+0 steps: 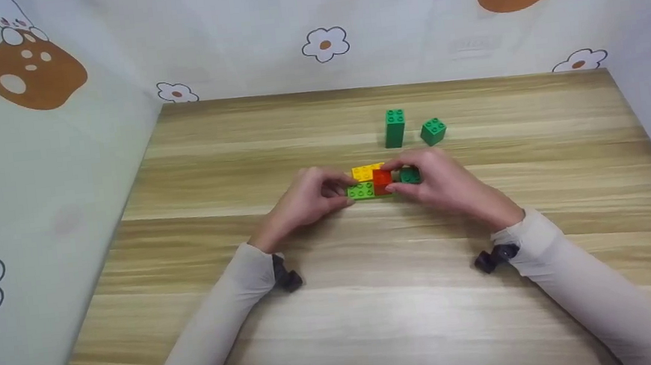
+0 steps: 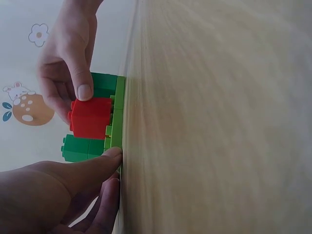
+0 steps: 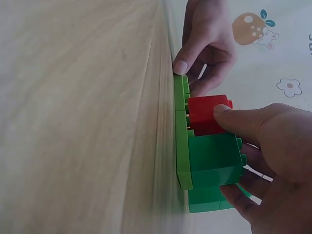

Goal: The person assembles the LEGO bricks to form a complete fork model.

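Observation:
Near the middle of the table, my right hand pinches a red toy building brick between thumb and fingers. The red brick sits over a low light green studded base; the right wrist view shows it leaning a little, and I cannot tell whether it is pressed down. My left hand grips the base's left end, thumb at the near side. Behind the base lies a yellow brick, partly covered by the fingers. A dark green brick stands on the base's right part, beside the red brick.
Beyond the hands stand a tall green block and a small green brick. The wooden table meets patterned walls at its back and left. Each wrist carries a small black camera.

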`<state>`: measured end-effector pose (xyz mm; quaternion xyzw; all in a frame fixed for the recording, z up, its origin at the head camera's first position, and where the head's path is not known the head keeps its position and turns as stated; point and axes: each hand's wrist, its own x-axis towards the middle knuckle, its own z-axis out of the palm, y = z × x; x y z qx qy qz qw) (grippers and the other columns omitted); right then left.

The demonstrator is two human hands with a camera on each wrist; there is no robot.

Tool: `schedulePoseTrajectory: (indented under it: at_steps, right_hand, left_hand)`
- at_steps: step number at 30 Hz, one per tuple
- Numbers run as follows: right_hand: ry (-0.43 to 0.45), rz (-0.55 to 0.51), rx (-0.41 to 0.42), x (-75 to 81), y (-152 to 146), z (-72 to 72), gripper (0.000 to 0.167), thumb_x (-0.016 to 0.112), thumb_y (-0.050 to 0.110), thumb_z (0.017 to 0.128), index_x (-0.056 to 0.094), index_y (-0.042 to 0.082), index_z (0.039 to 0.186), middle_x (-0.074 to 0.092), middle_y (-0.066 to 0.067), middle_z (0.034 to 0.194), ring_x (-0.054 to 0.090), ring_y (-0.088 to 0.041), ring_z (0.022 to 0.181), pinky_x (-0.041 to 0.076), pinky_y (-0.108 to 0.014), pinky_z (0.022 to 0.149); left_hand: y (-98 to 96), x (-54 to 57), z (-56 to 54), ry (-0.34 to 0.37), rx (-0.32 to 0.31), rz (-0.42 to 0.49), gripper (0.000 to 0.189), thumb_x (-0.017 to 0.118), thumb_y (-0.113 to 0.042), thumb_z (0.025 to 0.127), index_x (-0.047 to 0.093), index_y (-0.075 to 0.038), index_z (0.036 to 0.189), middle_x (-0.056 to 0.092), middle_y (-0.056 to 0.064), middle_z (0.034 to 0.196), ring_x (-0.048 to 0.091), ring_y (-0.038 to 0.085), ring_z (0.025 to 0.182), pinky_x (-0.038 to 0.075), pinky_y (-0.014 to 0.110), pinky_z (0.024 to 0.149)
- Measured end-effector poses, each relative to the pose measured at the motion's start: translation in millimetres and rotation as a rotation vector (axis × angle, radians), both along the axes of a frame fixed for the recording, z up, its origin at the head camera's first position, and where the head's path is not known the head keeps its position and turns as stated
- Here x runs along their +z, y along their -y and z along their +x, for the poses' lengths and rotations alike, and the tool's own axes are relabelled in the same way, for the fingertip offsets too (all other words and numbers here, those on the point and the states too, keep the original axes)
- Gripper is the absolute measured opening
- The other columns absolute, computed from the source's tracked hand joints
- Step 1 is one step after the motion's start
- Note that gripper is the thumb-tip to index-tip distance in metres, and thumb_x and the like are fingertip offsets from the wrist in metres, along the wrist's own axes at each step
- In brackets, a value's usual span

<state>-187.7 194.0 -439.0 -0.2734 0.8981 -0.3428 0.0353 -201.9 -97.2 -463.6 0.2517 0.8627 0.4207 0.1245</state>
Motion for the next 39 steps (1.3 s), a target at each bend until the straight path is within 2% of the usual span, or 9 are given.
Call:
schedulePoseTrajectory:
  at_steps: [3, 18, 22, 28, 39]
  right_hand:
    - [0.010, 0.009, -0.006, 0.6, -0.2, 0.1, 0.037, 0.085, 0.028, 0.096, 0.078, 0.014, 0.130, 0.078, -0.007, 0.132, 0.070, -0.029, 0.128, 0.056, -0.051, 0.114]
    - [-0.055, 0.044, 0.004, 1.4, 1.0, 2.5, 0.033, 0.086, 0.027, 0.095, 0.079, 0.011, 0.123, 0.080, -0.007, 0.125, 0.072, -0.028, 0.120, 0.058, -0.051, 0.110]
    - [-0.041, 0.067, 0.010, 4.2, 2.2, 2.5, 0.033, 0.086, 0.026, 0.095, 0.079, 0.012, 0.123, 0.080, -0.007, 0.126, 0.072, -0.028, 0.120, 0.058, -0.052, 0.109]
    - [0.009, 0.097, 0.016, 10.5, 3.4, -2.2, 0.031, 0.087, 0.026, 0.094, 0.080, 0.013, 0.121, 0.080, -0.005, 0.119, 0.072, -0.025, 0.109, 0.061, -0.048, 0.101]
    - [0.018, 0.058, 0.024, 6.9, 0.1, -5.7, 0.030, 0.089, 0.025, 0.093, 0.081, 0.013, 0.119, 0.081, -0.004, 0.114, 0.073, -0.023, 0.106, 0.062, -0.047, 0.099]
  left_hand:
    - [-0.5, -0.5, 0.0, -0.002, 0.004, 0.001, 0.031, 0.088, -0.010, 0.091, 0.082, -0.012, 0.122, 0.081, 0.004, 0.110, 0.074, 0.014, 0.093, 0.065, 0.032, 0.090]
    - [-1.6, -1.1, 1.7, -0.008, 0.033, -0.012, 0.031, 0.088, -0.010, 0.091, 0.083, -0.013, 0.122, 0.081, 0.002, 0.107, 0.072, 0.014, 0.091, 0.064, 0.032, 0.088]
    - [-1.2, -0.9, 2.1, -0.012, 0.029, -0.006, 0.032, 0.088, -0.010, 0.091, 0.083, -0.013, 0.122, 0.081, 0.003, 0.109, 0.072, 0.015, 0.091, 0.064, 0.032, 0.088]
    - [0.1, -1.0, 2.4, -0.002, 0.031, 0.007, 0.032, 0.088, -0.010, 0.091, 0.083, -0.013, 0.122, 0.081, 0.002, 0.108, 0.072, 0.015, 0.091, 0.064, 0.032, 0.087]
    - [-1.5, -0.3, 2.4, 0.027, 0.041, 0.015, 0.031, 0.087, -0.008, 0.091, 0.083, -0.013, 0.121, 0.081, 0.002, 0.106, 0.072, 0.014, 0.090, 0.064, 0.031, 0.087]
